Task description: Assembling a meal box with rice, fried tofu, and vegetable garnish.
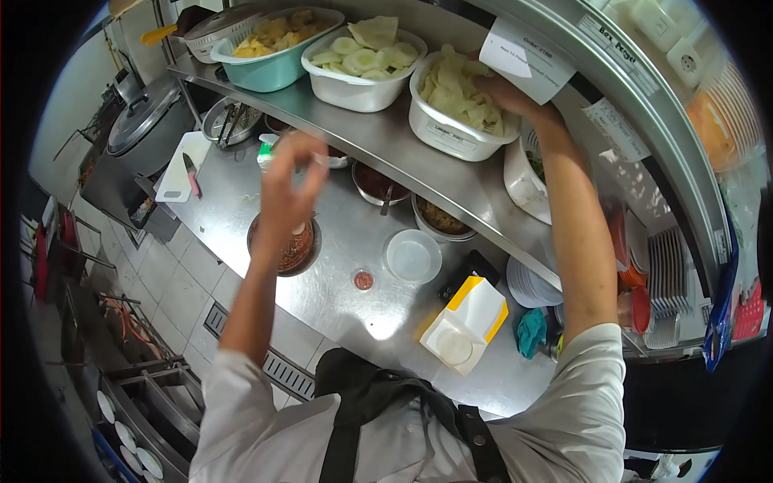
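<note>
The right hand (pixel 498 91) is held in the white tub (pixel 475 150) of pale green leaves (pixel 455 90), on the right part of the steel shelf (pixel 386 129). Its fingers are partly hidden by the leaves and a hanging white paper (pixel 527 60), so whether they are pinching cannot be told. The left hand (pixel 299 165) is held up in front of the shelf; its fingers look bent but are blurred, and whether the tips meet cannot be told. Some of the red sauce (pixel 295 253) below is blocked by the left arm. Beside the leaves, cucumber slices (pixel 372 64) are kept in another white tub (pixel 358 98). Pots under the shelf are partly covered by its edge. On the table (pixel 338 302), a small sauce cup (pixel 364 279), a round plastic bowl (pixel 412 259), an open white-and-yellow box (pixel 445 342) and a teal cloth (pixel 531 332) are seen.
</note>
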`<control>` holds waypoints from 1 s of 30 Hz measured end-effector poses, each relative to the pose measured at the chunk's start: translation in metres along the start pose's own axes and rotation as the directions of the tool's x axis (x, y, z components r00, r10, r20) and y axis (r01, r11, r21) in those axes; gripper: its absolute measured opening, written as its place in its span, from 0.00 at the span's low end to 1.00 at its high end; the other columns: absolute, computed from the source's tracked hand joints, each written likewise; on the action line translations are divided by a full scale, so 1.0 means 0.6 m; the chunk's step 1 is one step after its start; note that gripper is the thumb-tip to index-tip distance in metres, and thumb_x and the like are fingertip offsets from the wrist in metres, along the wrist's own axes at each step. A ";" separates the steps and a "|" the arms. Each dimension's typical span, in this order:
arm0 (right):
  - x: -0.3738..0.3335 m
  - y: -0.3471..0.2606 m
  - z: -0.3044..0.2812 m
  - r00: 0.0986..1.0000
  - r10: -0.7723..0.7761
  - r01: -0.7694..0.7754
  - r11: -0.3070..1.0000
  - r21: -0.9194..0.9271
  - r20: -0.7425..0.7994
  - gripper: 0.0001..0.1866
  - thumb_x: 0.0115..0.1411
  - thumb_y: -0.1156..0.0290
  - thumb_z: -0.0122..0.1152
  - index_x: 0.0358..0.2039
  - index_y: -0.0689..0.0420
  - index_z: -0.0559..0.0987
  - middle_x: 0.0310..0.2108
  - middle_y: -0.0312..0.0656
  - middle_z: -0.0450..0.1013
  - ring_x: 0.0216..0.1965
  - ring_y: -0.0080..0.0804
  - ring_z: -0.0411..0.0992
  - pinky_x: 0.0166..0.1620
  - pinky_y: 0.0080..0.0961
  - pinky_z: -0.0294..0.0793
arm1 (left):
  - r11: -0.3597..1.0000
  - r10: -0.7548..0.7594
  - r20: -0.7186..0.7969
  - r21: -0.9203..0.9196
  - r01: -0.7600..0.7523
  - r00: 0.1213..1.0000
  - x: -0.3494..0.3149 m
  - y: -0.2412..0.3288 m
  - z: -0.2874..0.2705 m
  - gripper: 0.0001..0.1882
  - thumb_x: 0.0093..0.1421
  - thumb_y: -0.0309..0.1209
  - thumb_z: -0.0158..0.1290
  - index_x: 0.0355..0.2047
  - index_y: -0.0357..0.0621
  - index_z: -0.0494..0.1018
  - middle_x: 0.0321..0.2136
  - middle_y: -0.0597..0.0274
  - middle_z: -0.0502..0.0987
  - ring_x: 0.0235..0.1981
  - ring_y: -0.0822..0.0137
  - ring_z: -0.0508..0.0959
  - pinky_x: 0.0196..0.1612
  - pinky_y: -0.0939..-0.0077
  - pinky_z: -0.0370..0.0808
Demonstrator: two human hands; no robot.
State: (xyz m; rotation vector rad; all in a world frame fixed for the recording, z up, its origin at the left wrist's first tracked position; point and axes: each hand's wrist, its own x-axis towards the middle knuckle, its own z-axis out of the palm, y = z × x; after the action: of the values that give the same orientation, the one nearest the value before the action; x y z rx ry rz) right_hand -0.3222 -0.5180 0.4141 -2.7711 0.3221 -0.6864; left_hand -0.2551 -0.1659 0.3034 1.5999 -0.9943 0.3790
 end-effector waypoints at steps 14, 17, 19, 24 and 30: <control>-0.409 -0.225 0.008 0.954 -0.234 0.016 0.661 0.750 0.186 0.13 0.55 0.75 0.60 0.42 0.58 0.77 0.43 0.43 0.74 0.45 0.38 0.72 0.49 0.30 0.70 | 0.815 -0.152 -0.234 0.521 0.255 0.960 0.338 -0.037 0.005 0.21 0.54 0.43 0.55 0.42 0.40 0.76 0.38 0.51 0.78 0.39 0.63 0.78 0.45 0.71 0.72; -0.502 -0.182 0.086 0.936 0.044 -0.338 0.391 0.856 0.349 0.18 0.59 0.78 0.55 0.51 0.60 0.70 0.38 0.38 0.76 0.39 0.23 0.72 0.43 0.24 0.72 | 0.999 0.021 -0.130 0.026 -0.018 0.991 0.170 0.069 0.025 0.12 0.56 0.31 0.55 0.39 0.39 0.78 0.34 0.60 0.80 0.36 0.73 0.77 0.43 0.79 0.71; -0.547 -0.186 0.125 0.916 0.139 -0.394 0.143 0.908 0.376 0.32 0.59 0.79 0.54 0.63 0.56 0.55 0.52 0.42 0.66 0.45 0.29 0.72 0.46 0.22 0.69 | 0.997 -0.072 0.013 0.024 0.072 0.997 0.042 0.100 0.042 0.11 0.56 0.29 0.55 0.38 0.39 0.77 0.34 0.62 0.80 0.36 0.73 0.76 0.42 0.79 0.72; -0.687 -0.167 0.206 0.705 0.438 -0.423 -0.372 0.826 0.558 0.27 0.64 0.68 0.52 0.60 0.58 0.56 0.51 0.47 0.65 0.45 0.33 0.72 0.45 0.29 0.73 | 0.856 -0.384 0.637 -0.026 0.516 0.669 -0.322 0.075 0.203 0.10 0.51 0.20 0.54 0.36 0.38 0.73 0.32 0.61 0.76 0.38 0.69 0.75 0.44 0.75 0.71; -0.850 -0.023 0.187 0.581 0.759 -0.795 0.451 0.406 0.294 0.17 0.53 0.70 0.58 0.41 0.65 0.69 0.36 0.61 0.74 0.39 0.59 0.72 0.43 0.43 0.72 | 0.972 0.105 0.738 -0.217 0.087 0.666 -0.425 0.152 0.354 0.19 0.53 0.28 0.54 0.47 0.44 0.73 0.40 0.52 0.75 0.39 0.53 0.76 0.47 0.67 0.72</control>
State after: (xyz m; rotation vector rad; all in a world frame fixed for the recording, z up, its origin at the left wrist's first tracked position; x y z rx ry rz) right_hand -0.7061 -0.3416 0.1071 -1.8039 1.1394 -0.3320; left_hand -0.5313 -0.2594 0.1204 1.5363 -1.6010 -0.4489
